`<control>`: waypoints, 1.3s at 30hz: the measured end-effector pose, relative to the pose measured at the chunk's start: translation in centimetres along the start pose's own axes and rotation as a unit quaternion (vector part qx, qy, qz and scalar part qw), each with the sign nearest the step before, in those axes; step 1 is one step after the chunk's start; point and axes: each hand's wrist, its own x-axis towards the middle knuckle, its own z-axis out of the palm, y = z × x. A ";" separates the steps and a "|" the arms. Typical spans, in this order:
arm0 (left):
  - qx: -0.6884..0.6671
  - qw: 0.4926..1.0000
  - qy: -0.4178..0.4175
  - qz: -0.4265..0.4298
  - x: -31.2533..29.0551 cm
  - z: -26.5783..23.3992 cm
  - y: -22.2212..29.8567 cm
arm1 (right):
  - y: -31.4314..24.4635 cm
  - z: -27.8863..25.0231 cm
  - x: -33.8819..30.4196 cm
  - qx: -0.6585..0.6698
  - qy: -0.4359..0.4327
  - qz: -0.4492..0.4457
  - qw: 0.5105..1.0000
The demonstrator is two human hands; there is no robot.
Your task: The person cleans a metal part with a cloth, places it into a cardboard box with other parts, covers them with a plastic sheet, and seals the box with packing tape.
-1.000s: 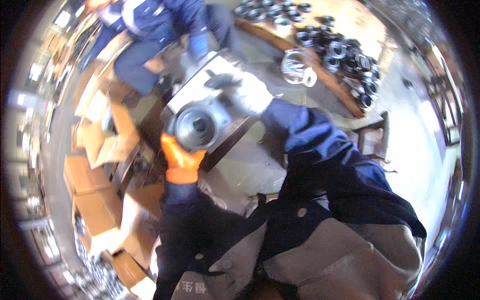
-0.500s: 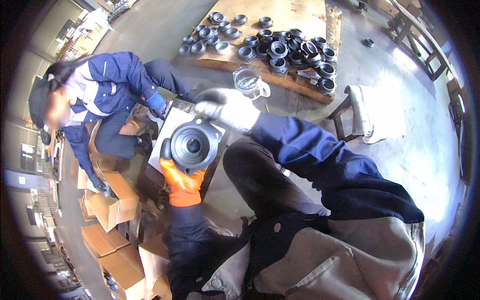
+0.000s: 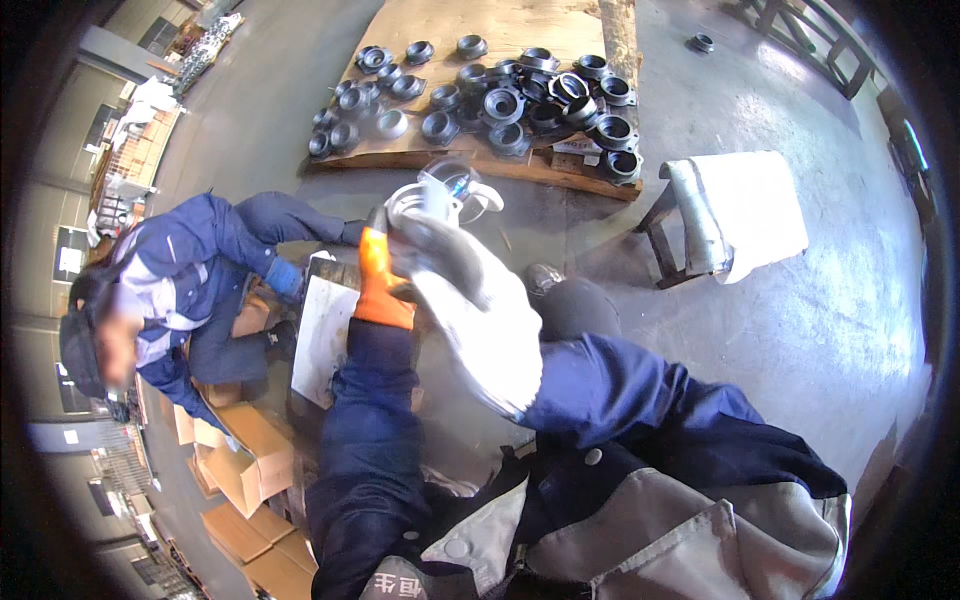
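Both hands, together with the ring, had moved off the white board (image 3: 325, 325) toward 12 o'clock since the earlier frame. Left hand (image 3: 383, 285), in the orange glove, had risen beyond the board's upper right; right hand (image 3: 480, 315), in the white glove, had turned in close beside it at 4 o'clock. This change indicated two-handed handling in the air, clear of the board. Glare and blur left the ring (image 3: 408, 203) as a pale rim at the fingertips, at 1 o'clock from the left hand and 11 o'clock from the right. The left grip appeared closed on its edge; the right grip was bent, but its hold could not be determined. A clear jug (image 3: 462, 187) stood behind the ring toward 2 o'clock. Black rings (image 3: 505, 105) lay on a wooden surface (image 3: 440, 25) near 12 o'clock.
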 end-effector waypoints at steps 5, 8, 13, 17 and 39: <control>0.043 0.993 0.099 0.055 10.2 2.3 -1.2 | -0.4 -5.8 1.9 0.047 0.023 0.138 0.989; 0.001 0.985 0.170 0.021 16.7 1.7 -0.5 | -1.2 -8.1 4.4 0.135 0.076 0.176 0.972; 0.020 0.971 0.240 0.003 24.8 -0.4 0.7 | -1.7 -10.4 8.3 0.143 0.088 0.227 0.959; -0.012 0.971 0.238 0.000 30.0 -2.3 2.7 | -1.8 -12.4 11.1 0.166 0.144 0.214 0.952; -0.083 0.980 0.168 0.069 49.7 -8.9 5.3 | -0.2 -15.5 17.0 0.210 0.192 0.185 0.941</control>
